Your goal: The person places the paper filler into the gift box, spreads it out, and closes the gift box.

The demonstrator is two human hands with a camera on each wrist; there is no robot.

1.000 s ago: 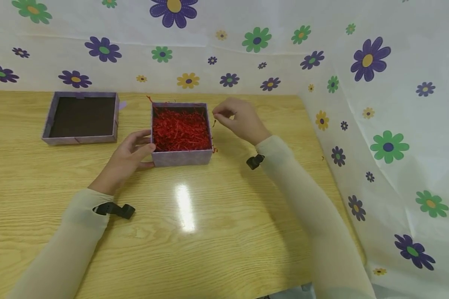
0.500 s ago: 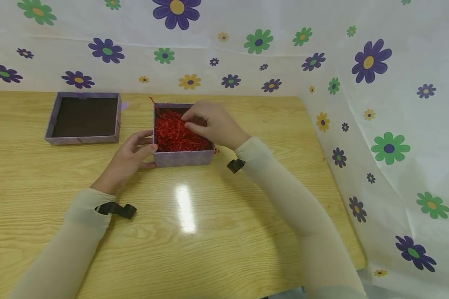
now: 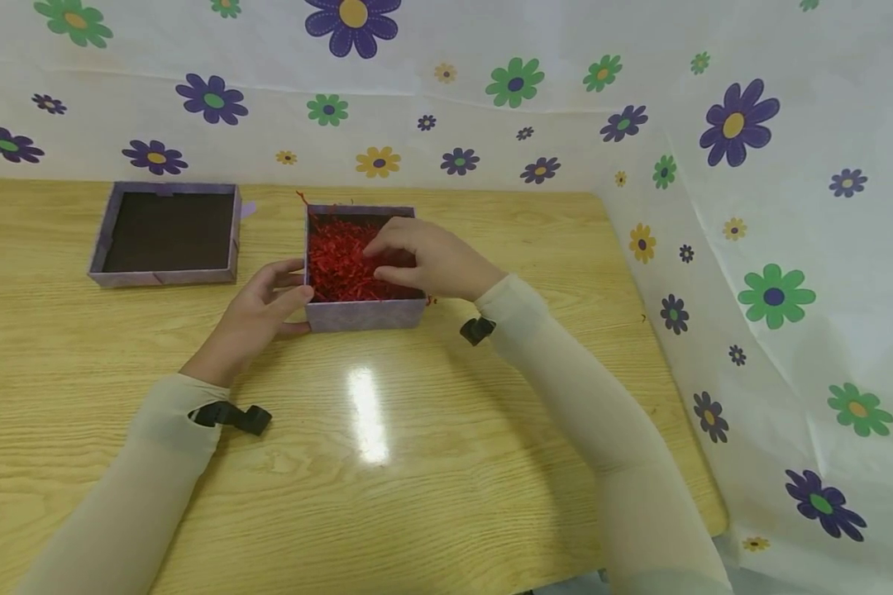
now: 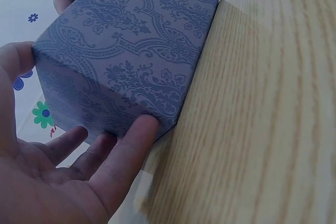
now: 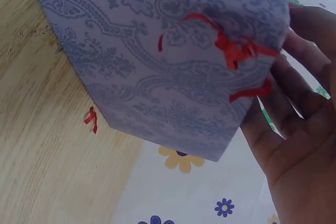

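Observation:
A purple patterned box (image 3: 365,316) holds red shredded paper (image 3: 338,260). My left hand (image 3: 255,314) steadies its left side. In the left wrist view, the fingertips (image 4: 144,124) press against the damask-patterned wall (image 4: 118,51), one digit up at the rim. Over the right half of the box is my right hand (image 3: 439,260), thumb and forefinger parted just above the shreds. In the right wrist view, a few red strands (image 5: 231,51) cling outside the box wall, with the right hand's fingers (image 5: 286,98) beyond the rim.
To the left sits a shallow purple lid (image 3: 226,277) with a dark inside. A small purple tab (image 3: 249,209) shows beside it. One loose red strand (image 5: 91,119) lies on the wooden table (image 3: 268,504). Flowered sheeting (image 3: 476,49) walls the back and right.
My right hand has moved left from beside the box, where it pinched a red strand, to over the shreds. Its thumb and forefinger have parted. The left hand stays at the box.

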